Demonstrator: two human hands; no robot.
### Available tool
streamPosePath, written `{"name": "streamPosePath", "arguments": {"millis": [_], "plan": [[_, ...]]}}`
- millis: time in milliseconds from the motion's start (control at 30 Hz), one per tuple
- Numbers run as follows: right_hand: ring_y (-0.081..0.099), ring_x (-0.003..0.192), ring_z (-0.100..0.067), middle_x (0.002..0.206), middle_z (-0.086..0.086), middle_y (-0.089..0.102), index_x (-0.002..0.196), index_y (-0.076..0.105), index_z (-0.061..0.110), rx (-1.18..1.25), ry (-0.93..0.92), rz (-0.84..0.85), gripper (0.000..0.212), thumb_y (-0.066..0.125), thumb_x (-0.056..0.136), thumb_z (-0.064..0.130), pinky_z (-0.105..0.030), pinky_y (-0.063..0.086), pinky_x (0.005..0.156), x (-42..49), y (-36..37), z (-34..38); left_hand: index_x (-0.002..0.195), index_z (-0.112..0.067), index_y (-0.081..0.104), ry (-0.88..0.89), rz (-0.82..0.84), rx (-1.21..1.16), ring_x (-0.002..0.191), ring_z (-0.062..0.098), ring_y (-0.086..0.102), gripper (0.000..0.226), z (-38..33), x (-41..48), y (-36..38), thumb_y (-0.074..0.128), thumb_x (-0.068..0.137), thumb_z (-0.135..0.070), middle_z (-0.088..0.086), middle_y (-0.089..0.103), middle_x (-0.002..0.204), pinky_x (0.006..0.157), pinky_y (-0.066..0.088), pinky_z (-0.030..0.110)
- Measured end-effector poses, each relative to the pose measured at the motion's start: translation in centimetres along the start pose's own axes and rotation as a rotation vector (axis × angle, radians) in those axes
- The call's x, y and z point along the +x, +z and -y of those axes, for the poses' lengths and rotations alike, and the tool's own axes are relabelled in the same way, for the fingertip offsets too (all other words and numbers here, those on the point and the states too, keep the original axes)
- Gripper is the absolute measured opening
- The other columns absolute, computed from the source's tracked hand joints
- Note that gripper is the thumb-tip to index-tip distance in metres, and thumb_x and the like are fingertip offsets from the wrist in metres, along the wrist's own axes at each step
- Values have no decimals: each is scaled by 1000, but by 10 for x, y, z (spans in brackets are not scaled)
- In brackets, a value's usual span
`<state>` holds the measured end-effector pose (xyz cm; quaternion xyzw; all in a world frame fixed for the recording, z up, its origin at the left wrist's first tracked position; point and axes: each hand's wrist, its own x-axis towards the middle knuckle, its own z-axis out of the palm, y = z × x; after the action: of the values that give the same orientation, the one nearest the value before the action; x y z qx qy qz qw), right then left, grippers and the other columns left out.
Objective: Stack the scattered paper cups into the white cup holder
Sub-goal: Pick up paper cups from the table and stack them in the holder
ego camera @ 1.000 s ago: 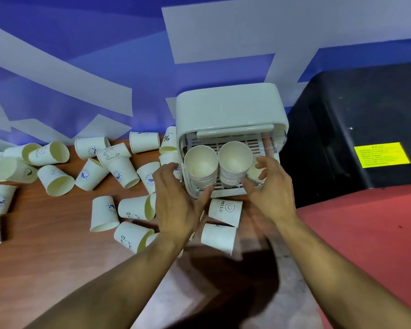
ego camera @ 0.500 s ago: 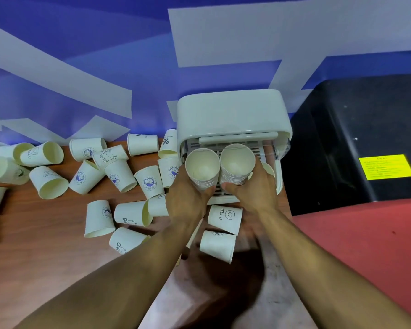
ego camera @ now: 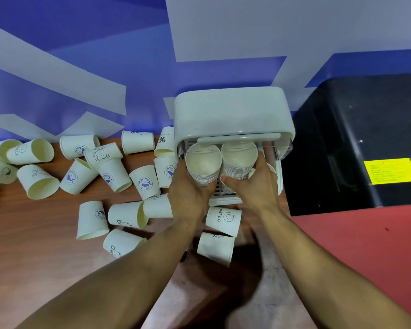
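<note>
Here, both hands work at the open front of the white cup holder [ego camera: 233, 112], which stands at the far edge of the wooden table [ego camera: 33, 252], against the blue-and-white wall [ego camera: 81, 55]. The left hand [ego camera: 188, 193] has fingers and thumb curled round the left stack [ego camera: 203, 162] of nested paper cups. The right hand [ego camera: 254, 186] grips the right stack [ego camera: 239, 160] the same way. The two stacks touch side by side, mouths tilted up toward the camera, their lower ends inside the holder above its slatted tray [ego camera: 223, 201].

From 7 to 9 o'clock of the holder, scattered paper cups [ego camera: 93, 219] lie across the table, most on their sides, some upside down. A whale-print cup [ego camera: 145, 182] sits near the left hand at its 9 o'clock. At 6 o'clock of the holder, just below the tray and between the forearms, lies a cup marked HELLO [ego camera: 223, 219]. A second cup [ego camera: 215, 248] touches it at its 6 o'clock.

At 3 o'clock of the holder stands a black box [ego camera: 354, 127] bearing a yellow label [ego camera: 392, 170]. A red surface [ego camera: 365, 245] lies at 4 o'clock.
</note>
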<state>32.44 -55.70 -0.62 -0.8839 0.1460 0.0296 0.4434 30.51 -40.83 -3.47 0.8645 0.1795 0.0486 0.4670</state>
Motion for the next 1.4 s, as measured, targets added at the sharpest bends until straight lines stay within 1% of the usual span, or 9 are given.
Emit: {"name": "streamPosePath", "arguments": {"millis": [133,267,367,500,567,700,933,1067,1400], "plan": [[61,99,-15,103,14,62,124,49,28,-10,4,-21,74,85,60,37,-22,42,73,0,1,1,121,-32,50,8,-8,-57,106,12,60,63,1,2,2,82,68,-40,-14,61,113,88,52,40],[60,104,-15,103,25,49,127,47,26,-18,-17,-22,77,86,61,36,-23,43,76,-1,0,2,124,-31,49,38,-13,-72,109,11,59,65,5,2,4,83,69,-39,-14,60,115,90,52,39],[57,110,-21,117,10,59,129,41,26,-52,-9,19,81,85,61,36,-26,44,80,0,0,0,123,-28,50,45,-13,-67,109,9,57,65,4,4,6,83,69,-38,-12,60,115,90,50,35],[59,108,-28,113,13,57,130,34,33,-102,37,65,87,82,59,46,-42,52,85,5,3,4,129,-31,46,70,1,-96,109,-6,49,70,0,5,6,84,71,-36,-23,54,117,89,36,6],[56,113,-26,114,18,51,132,35,33,-105,36,69,86,81,60,46,-42,50,88,6,4,6,131,-32,45,64,10,-105,107,-12,45,71,-1,6,5,84,72,-36,-27,50,116,86,30,0],[56,114,-27,120,6,62,131,37,33,-124,47,59,85,79,60,51,-41,49,88,6,2,6,131,-37,43,53,23,-119,108,-10,47,70,-4,8,5,83,73,-35,-29,51,116,90,37,12],[59,108,-27,117,8,61,129,39,33,-70,51,-16,83,78,59,53,-45,50,86,5,5,9,131,-33,43,15,0,-91,112,6,54,67,-4,12,14,80,75,-39,-19,56,121,86,42,22],[60,106,-25,109,9,66,127,38,37,-51,101,-19,85,74,54,61,-44,50,86,9,7,8,129,-26,47,48,-29,-147,113,6,54,63,-5,15,18,80,75,-29,-14,57,122,95,44,24],[60,106,-24,109,7,67,126,45,29,-43,89,-29,79,80,58,49,-35,50,82,20,10,4,131,-22,46,31,-43,-106,117,11,53,62,-2,16,22,77,77,-27,-6,57,126,100,46,38]]}}
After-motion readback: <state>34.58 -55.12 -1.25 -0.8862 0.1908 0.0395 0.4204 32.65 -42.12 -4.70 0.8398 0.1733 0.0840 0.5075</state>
